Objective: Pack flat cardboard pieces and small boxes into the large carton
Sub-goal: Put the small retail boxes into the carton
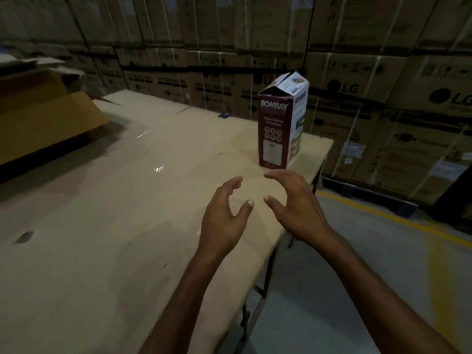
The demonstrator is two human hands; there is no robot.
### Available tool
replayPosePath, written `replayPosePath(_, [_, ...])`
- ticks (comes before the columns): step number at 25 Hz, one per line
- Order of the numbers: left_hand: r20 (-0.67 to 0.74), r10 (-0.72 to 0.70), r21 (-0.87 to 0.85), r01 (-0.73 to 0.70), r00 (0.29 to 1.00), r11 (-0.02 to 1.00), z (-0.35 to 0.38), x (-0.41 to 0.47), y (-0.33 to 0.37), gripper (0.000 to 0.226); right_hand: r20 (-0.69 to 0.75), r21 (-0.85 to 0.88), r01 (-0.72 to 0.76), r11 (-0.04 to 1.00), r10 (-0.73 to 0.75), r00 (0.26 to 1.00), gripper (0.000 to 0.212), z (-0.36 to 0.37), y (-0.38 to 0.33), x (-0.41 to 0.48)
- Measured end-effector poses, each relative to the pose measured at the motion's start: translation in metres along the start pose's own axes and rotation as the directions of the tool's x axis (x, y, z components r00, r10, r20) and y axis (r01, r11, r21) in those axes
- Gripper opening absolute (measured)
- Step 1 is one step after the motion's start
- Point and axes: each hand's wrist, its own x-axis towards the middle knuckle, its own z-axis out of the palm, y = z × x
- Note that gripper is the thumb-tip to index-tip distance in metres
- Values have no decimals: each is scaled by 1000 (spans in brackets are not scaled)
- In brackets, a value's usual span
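The one large carton [46,116], at ten o'clock, is cut off by the frame's left edge, its inside hidden; the one small box [281,123] stands upright at one o'clock near the bench's [102,226] far right edge, its print blurred below "BOMBAY"; the left hand [224,221] and right hand [296,208] hover just short of it, fingers [274,176] spread, loosely curved, holding nothing.

glossy printed cardboard box [279,123]; smooth, faintly shiny cardboard tabletop [115,213].
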Motion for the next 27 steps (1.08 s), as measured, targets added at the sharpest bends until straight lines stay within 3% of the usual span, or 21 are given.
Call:
replayPosePath(5, [67, 22, -50, -18, 998, 999, 30, 91, 22, 52, -94, 22, -39, 999, 41, 995, 50, -18, 37, 78])
replayPosePath(9, [50, 32, -107, -27, 998, 994, 58, 182, 36, 53, -252, 185, -155, 971, 199, 947, 49, -25, 82, 157])
replayPosePath(11, [35, 49, -106, -45, 998, 993, 77, 225, 41, 54, -259, 254, -229, 940, 294, 920, 55, -28, 104, 193])
replayPosePath(15, [-45, 87, -24, -89, 995, 996, 116, 315, 50, 54, -163, 425, -350, 835, 451, 877, 83, -25, 145, 268])
replayPosePath(17, [-88, -13, -53, 8, 996, 999, 128, 358, 53, 64, -95, 517, -411, 751, 527, 844, 97, -24, 152, 300])
replayPosePath(19, [-81, -150, -116, 140, 985, 983, 139, 389, 51, 71, 17, 561, -494, 664, 588, 809, 96, -16, 160, 324])
replayPosePath(22, [-33, -273, -199, 262, 961, 945, 149, 396, 38, 55, 186, 600, -589, 541, 622, 761, 104, 2, 171, 337])
replayPosePath(25, [-93, -308, -321, 264, 947, 910, 141, 371, 25, 41, 213, 601, -559, 572, 559, 801, 84, 12, 171, 333])
replayPosePath(27, [-103, -379, -452, 296, 920, 841, 125, 346, 22, 37, 208, 615, -477, 628, 454, 866, 65, 10, 151, 316])
